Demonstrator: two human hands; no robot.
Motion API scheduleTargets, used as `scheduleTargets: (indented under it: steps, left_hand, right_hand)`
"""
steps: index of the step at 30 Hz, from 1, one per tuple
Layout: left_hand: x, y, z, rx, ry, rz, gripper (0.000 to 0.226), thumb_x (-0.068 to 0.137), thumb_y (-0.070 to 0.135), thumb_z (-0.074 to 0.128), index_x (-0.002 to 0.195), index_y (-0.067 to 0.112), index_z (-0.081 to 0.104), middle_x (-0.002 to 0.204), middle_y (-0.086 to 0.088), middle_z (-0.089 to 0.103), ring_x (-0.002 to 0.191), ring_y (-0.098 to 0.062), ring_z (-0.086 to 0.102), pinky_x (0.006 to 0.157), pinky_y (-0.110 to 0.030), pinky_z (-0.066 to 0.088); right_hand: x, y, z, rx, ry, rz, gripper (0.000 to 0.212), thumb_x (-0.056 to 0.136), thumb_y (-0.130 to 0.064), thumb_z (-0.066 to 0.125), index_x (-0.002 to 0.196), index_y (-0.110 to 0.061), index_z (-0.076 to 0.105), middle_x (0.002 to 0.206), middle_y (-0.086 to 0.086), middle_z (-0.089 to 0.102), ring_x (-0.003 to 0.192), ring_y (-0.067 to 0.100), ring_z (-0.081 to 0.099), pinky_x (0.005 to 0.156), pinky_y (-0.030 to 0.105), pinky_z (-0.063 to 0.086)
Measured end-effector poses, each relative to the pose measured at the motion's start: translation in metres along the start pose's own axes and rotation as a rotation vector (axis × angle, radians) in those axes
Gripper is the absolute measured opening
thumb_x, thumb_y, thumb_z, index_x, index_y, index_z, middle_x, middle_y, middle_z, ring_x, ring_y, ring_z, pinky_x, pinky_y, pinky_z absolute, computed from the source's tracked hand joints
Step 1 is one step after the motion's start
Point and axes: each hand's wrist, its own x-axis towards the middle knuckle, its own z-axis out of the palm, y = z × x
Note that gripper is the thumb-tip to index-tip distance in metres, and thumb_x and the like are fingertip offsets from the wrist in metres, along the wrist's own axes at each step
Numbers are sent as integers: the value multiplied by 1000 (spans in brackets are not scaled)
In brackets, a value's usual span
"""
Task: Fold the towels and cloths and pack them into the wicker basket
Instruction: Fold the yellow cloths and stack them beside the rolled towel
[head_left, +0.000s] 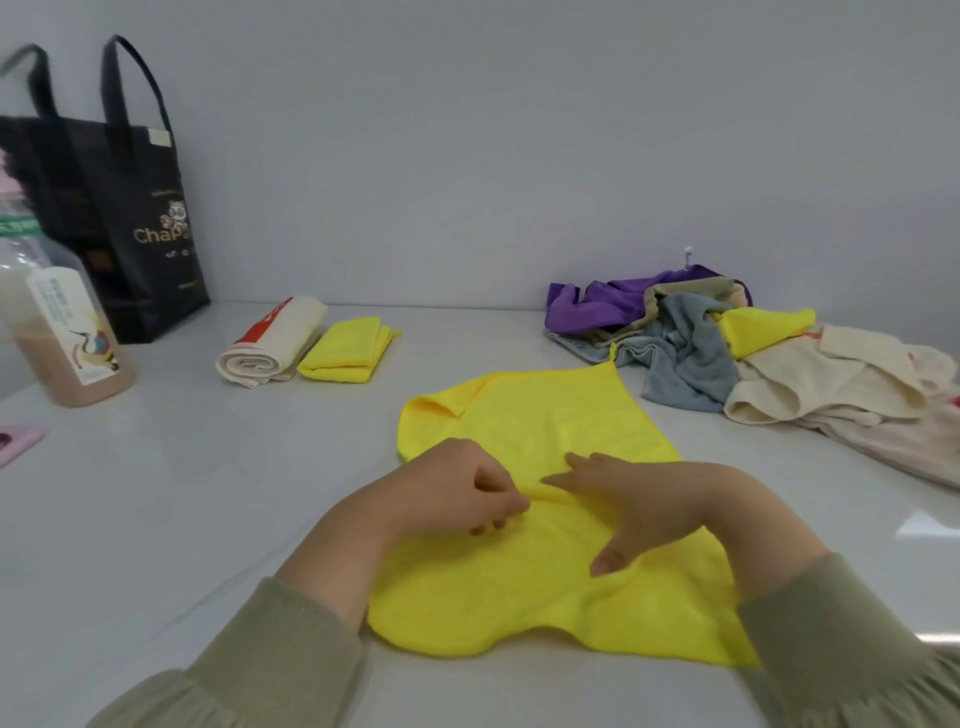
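We see a soft yellow cloth (545, 597) spread rumpled on the smooth white table (208, 493) at 6 o'clock. Our left hand (447, 493) pinches a ridge in it with curled fingers. Our right hand (639, 499) presses it flat, fingers straight. A crumpled towel pile (685, 353) lies at 2 o'clock.

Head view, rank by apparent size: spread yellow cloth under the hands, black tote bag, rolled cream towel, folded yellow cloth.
1. Spread yellow cloth, though nearness inflates it.
2. Black tote bag.
3. Rolled cream towel and folded yellow cloth: too alike to rank.
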Motion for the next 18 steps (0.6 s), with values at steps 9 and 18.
scheduleTargets:
  steps: [9, 18]
  left_hand:
    - [27, -60, -13, -43, 731, -102, 22, 89, 8, 57, 94, 21, 75, 101, 1, 66, 94, -12, 58, 87, -30, 45]
    - [56, -79, -31, -245, 441, -193, 28, 98, 30, 50, 96, 18, 75, 90, 12, 59, 90, -9, 53, 75, -25, 36]
  right_hand:
    - [27, 38, -1, 327, 472, 237, 41, 97, -41, 47, 134, -23, 52, 144, -1, 45, 125, 20, 48, 98, 28, 37]
    - [42, 56, -29, 205, 363, 252, 25, 95, -38, 53, 113, -24, 64, 122, -3, 57, 107, 17, 55, 90, 27, 43]
